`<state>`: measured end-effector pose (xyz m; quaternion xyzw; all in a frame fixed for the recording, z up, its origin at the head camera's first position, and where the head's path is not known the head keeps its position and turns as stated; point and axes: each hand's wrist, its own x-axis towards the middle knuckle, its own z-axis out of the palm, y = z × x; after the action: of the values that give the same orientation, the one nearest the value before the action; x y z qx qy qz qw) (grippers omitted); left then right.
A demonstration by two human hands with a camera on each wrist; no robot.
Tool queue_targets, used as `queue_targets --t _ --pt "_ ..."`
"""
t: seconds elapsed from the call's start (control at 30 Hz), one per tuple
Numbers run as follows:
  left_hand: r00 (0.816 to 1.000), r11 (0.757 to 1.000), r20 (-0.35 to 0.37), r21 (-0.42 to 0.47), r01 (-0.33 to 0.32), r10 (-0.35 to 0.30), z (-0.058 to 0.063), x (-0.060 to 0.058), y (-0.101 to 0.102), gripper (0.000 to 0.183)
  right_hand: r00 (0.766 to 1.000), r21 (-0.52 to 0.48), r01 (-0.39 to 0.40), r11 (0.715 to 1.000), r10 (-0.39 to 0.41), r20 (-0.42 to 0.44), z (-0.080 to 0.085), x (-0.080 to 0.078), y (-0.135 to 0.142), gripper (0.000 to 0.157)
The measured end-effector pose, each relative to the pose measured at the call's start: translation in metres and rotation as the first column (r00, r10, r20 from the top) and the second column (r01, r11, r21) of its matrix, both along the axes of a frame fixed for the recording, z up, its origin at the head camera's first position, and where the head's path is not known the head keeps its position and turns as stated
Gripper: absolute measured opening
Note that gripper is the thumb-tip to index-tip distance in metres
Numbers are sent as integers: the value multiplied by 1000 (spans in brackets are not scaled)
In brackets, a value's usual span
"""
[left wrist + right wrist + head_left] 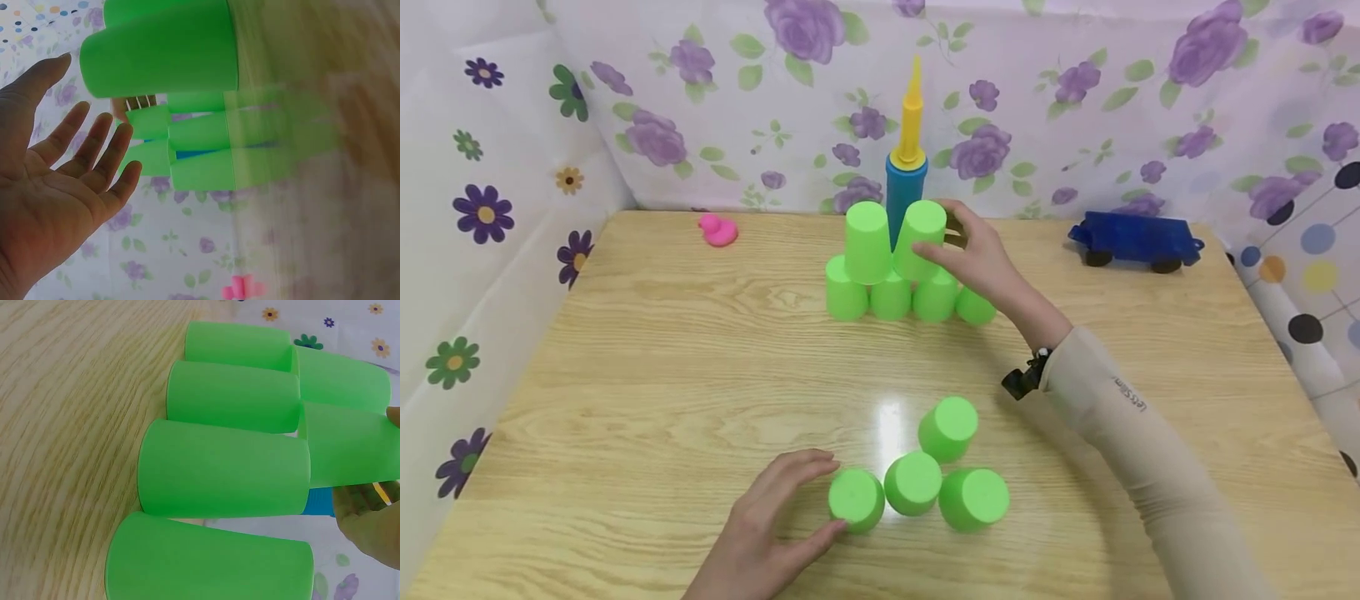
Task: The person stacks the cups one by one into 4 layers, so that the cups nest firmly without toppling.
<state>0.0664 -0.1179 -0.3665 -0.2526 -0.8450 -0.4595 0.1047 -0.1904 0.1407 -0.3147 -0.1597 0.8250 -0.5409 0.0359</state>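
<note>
Upside-down green cups stand in a row, with the base row's left cup [846, 290] at one end and the right cup [976, 307] at the other. Upon that row are two more, the upper left cup [867, 243] and the upper right cup [919, 227]. My right hand [981, 257] holds the upper right cup between thumb and fingers; it rests across the tops below. Close to the front, my left hand [769, 518] lies beside a loose green cup [856, 500], fingers spread and bent slightly. In the left wrist view that palm [56, 200] holds nothing.
Further loose cups stand at the front: a middle cup [913, 483], a rear cup [948, 429] and a right-hand cup [974, 500]. Behind the stack rises a blue and yellow pump [907, 179]. A pink duck [718, 230] sits back left, a blue toy wagon [1137, 239] back right.
</note>
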Motion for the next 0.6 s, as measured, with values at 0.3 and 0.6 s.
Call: queue_targets --t 0.3,0.6 --pt "999 999 13 -10 -35 35 0 1 1 56 1000 13 1 1000 -1 9 0 -3 2 59" --pt "998 997 44 -61 -48 51 1 1 8 69 1000 41 -28 999 27 7 -4 -4 1 61"
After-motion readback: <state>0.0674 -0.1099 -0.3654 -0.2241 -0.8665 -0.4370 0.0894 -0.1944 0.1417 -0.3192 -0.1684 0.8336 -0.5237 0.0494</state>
